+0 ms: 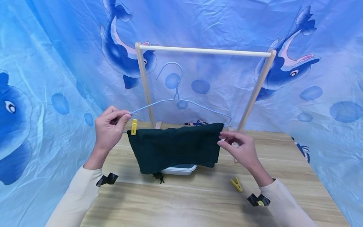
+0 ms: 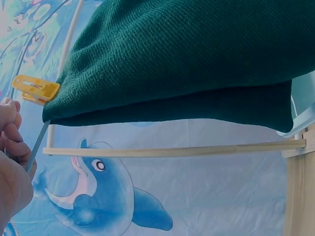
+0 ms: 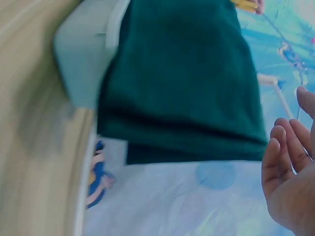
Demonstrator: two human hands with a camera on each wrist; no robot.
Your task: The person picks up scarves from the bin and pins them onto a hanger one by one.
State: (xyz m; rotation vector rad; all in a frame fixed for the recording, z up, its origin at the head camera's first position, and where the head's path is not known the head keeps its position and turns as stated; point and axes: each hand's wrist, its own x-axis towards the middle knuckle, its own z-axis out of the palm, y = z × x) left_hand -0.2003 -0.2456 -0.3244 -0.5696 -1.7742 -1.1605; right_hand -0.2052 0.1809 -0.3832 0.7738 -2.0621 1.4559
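Observation:
My left hand (image 1: 109, 129) grips the left corner of a light blue wire hanger (image 1: 177, 94), holding it up over the table. A dark green cloth (image 1: 175, 145) is folded over the hanger's lower bar and hangs down on both sides. One yellow clothespin (image 1: 134, 127) clamps the cloth to the bar at its left end, just beside the left hand. At the cloth's right edge is my right hand (image 1: 241, 148), thumb and fingers apart; in the right wrist view its loosely bent fingers (image 3: 288, 152) hold nothing. A second yellow clothespin (image 1: 236, 184) lies on the table below it.
Behind the hanger stands a wooden rack with a white crossbar (image 1: 204, 50). A white-rimmed bin (image 1: 180, 171) sits under the cloth, partly hidden, with dark tassels beside it. The wooden table (image 1: 181, 201) is surrounded by a blue dolphin-print curtain (image 1: 227, 19).

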